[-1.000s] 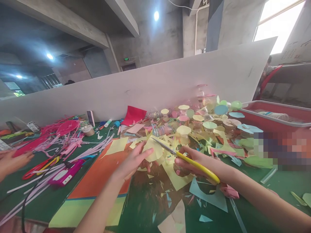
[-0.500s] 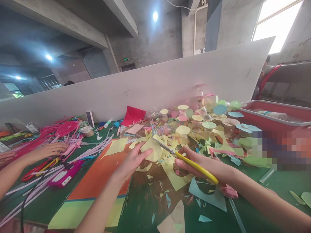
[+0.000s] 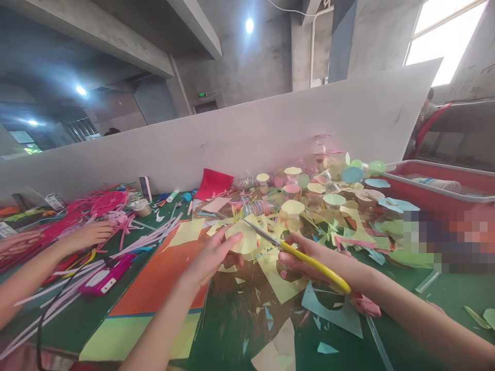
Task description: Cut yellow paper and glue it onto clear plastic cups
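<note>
Over the scrap-strewn green table, right grip around yellow-handled scissors, left grip on yellow paper

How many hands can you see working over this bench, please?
4: the person's left hand, right hand, a co-worker's hand and another hand at far left.

Your left hand hides part of the yellow paper, and your right hand covers much of the scissors' handle. Your forearms run off the bottom edge. Another person's arms are cut off at the left edge. The pixelated patch is too blurred to tell, and the red bin's contents are partly out of sight.
</note>
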Available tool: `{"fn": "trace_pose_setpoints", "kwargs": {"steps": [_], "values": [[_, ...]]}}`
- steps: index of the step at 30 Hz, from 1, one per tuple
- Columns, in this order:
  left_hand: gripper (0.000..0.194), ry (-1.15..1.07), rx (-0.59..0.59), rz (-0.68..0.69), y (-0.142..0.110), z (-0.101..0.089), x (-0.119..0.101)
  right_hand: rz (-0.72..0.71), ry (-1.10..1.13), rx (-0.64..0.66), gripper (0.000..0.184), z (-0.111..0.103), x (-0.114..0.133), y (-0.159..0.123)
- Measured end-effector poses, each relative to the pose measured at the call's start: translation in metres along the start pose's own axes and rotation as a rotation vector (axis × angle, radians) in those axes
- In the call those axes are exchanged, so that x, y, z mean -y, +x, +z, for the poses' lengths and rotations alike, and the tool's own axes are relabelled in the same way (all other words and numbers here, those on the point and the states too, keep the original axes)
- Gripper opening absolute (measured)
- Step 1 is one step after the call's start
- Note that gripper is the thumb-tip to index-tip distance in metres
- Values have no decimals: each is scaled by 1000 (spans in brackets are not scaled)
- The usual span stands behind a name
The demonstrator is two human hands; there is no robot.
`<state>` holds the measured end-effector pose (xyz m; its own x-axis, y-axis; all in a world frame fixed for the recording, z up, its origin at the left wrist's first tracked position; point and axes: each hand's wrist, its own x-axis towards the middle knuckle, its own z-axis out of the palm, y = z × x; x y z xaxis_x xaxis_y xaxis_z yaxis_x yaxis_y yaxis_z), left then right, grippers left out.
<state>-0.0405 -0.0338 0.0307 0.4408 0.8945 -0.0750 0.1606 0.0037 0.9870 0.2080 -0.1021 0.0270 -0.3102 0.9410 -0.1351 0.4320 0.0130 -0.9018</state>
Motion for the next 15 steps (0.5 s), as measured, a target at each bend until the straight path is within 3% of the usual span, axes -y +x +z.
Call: {"fn": "trace_pose_setpoints", "kwargs": {"steps": [5, 15], "values": [[55, -76, -36, -25, 1, 1, -1, -1, -5, -13, 52, 0, 3, -1], [46, -42, -21, -1, 4, -3, 5, 8, -60, -54, 50, -1, 5, -6]]}}
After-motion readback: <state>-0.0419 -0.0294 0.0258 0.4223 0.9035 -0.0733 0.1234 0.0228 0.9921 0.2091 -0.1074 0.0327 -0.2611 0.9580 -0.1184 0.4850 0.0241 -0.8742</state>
